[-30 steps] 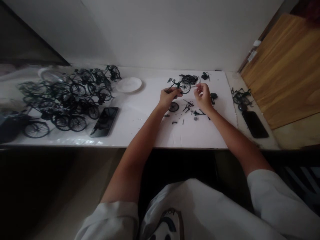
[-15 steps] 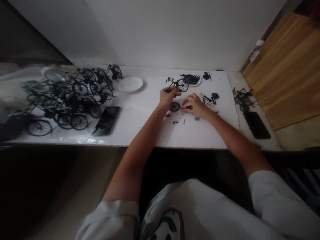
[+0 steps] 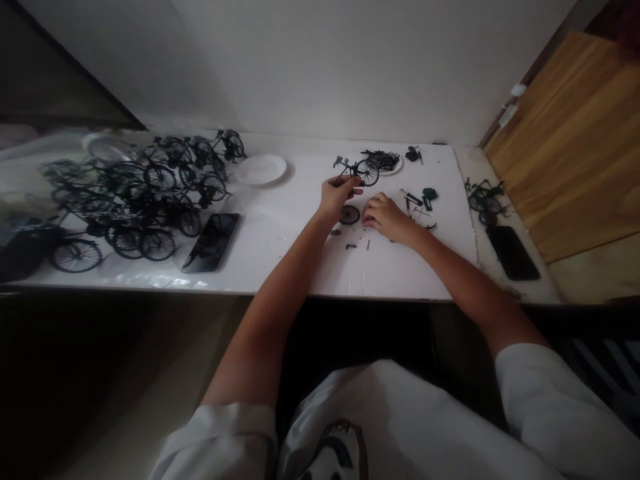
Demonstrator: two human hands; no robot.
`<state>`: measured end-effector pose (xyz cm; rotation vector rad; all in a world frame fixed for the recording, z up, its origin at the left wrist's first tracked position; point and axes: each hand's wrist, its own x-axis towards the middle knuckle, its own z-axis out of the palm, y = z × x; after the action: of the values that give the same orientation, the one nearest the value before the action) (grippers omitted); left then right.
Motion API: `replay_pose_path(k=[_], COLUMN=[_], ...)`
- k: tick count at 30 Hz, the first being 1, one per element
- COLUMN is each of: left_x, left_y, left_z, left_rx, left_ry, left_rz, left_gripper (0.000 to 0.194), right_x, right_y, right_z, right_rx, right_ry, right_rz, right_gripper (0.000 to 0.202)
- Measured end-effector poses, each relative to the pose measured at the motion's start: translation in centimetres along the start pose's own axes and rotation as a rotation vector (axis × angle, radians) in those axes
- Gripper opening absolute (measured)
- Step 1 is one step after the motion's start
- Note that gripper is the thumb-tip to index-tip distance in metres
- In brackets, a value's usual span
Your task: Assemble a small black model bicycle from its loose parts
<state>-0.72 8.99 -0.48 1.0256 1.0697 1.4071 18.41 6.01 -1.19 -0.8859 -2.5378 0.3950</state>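
Between the thumb and fingers of my left hand [image 3: 336, 199] is a dark miniature bicycle [image 3: 369, 173], lifted above the white board, its spoked wheel pointing right. A loose model wheel [image 3: 349, 214] lies just below that hand. My right hand [image 3: 385, 215] rests low over the board to the right of the wheel, fingers curled down and drawn together. Whatever its fingertips pinch, if anything, is hidden. Small dark pieces, among them a short bent part [image 3: 351, 247] and a thin pin [image 3: 369, 245], lie in front of the hands.
Many finished-looking model bicycles [image 3: 159, 244] crowd the left side, beside a phone [image 3: 211, 242] and a white plate [image 3: 261, 170]. A heaped dish of black parts [image 3: 383, 160] stands behind. Green and black pieces [image 3: 429, 194] lie right; farther right are another bicycle [image 3: 485, 195] and phone [image 3: 513, 252].
My right hand has lowered slightly, its fingers curling down toward the board. My left hand still holds the bicycle in nearly the same spot.
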Motion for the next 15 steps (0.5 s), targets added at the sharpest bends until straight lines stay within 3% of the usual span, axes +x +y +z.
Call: replay_pose_path(k=[5,9,15], left_x=[0.1,-0.1,-0.6], left_y=[-0.1,-0.1,0.3], left_z=[-0.2,-0.2,0.0], left_rx=[0.014,-0.005,0.001], left_ry=[-0.009,-0.040,-0.105], left_rz=[0.000,0.011,0.047], left_gripper=[0.021,0.021,0.026], right_x=[0.0,-0.2,0.0], right_y=[-0.1,0.5,1.6], right_z=[-0.2,-0.4,-0.3], right_rx=[0.093,0.240,0.400], right_ry=[0.126,0.275,0.412], right_rz=[0.044,0.161,0.302], right_gripper=[0.010,0.008,0.035])
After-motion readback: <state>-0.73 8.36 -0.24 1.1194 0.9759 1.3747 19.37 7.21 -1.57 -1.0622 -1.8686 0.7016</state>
